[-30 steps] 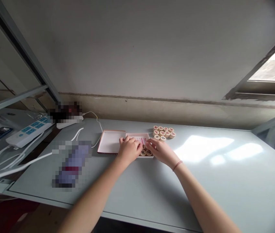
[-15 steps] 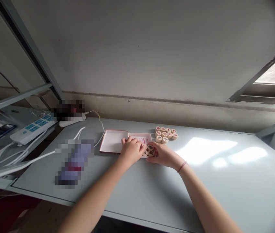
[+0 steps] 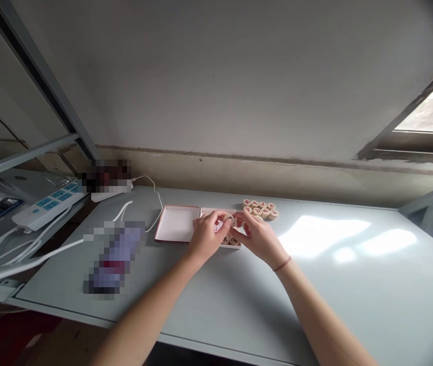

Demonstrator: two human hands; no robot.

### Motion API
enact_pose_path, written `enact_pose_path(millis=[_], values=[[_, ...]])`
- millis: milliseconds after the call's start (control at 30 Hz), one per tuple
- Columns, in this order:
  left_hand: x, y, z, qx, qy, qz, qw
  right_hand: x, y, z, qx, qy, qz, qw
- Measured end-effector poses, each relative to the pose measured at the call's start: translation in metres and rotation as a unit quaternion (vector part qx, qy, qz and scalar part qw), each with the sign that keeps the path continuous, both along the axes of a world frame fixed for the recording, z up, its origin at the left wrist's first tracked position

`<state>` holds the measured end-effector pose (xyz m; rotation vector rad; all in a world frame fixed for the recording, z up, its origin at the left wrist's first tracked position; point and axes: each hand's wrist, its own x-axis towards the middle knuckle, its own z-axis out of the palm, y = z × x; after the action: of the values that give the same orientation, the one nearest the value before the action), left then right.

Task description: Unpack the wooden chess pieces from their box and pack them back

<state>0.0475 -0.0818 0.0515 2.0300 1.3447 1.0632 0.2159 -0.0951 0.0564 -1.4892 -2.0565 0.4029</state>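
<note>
Two shallow white box halves lie side by side on the grey table: an empty tray (image 3: 174,223) on the left and a second tray (image 3: 210,212) beside it with round wooden chess pieces (image 3: 233,240) at its near edge. My left hand (image 3: 206,236) and my right hand (image 3: 258,236) meet above that second tray. Both pinch one round wooden piece (image 3: 230,220) held between their fingertips, lifted a little off the tray. A cluster of several more wooden pieces (image 3: 260,208) sits on the table just behind my right hand.
A blurred purple object (image 3: 115,256) lies on the table to the left. White cables (image 3: 48,249) run off to a power strip (image 3: 46,203) on a shelf at the far left. A wall rises behind the table, and a window (image 3: 430,109) stands at upper right.
Both hands have risen from the pieces in the tray. They now hold one round piece between their fingertips above it.
</note>
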Motion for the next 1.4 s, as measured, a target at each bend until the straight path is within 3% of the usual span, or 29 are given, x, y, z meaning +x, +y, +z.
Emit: enact_pose_path(millis=[133, 300, 533, 700, 967, 1400], values=[[0.0, -0.002, 0.0, -0.057, -0.076, -0.038, 0.995, -0.004, -0.003, 0.0, 0.058, -0.008, -0.015, 0.998], [0.001, -0.001, -0.001, -0.074, -0.104, -0.053, 0.99, 0.007, 0.0, 0.005, 0.067, -0.038, -0.064, 0.995], [0.0, 0.004, -0.006, -0.02, -0.117, -0.043, 0.992, 0.061, 0.004, 0.013, -0.129, -0.124, -0.122, 0.976], [0.0, 0.007, -0.013, -0.009, -0.116, -0.019, 0.993, 0.072, 0.004, 0.005, -0.231, -0.137, -0.128, 0.955], [-0.003, 0.008, -0.011, -0.033, -0.096, -0.007, 0.995, 0.07, 0.011, -0.006, -0.175, -0.097, -0.139, 0.97], [-0.004, 0.005, -0.011, -0.004, -0.022, -0.054, 0.998, 0.075, 0.018, -0.018, -0.161, -0.122, -0.152, 0.968]])
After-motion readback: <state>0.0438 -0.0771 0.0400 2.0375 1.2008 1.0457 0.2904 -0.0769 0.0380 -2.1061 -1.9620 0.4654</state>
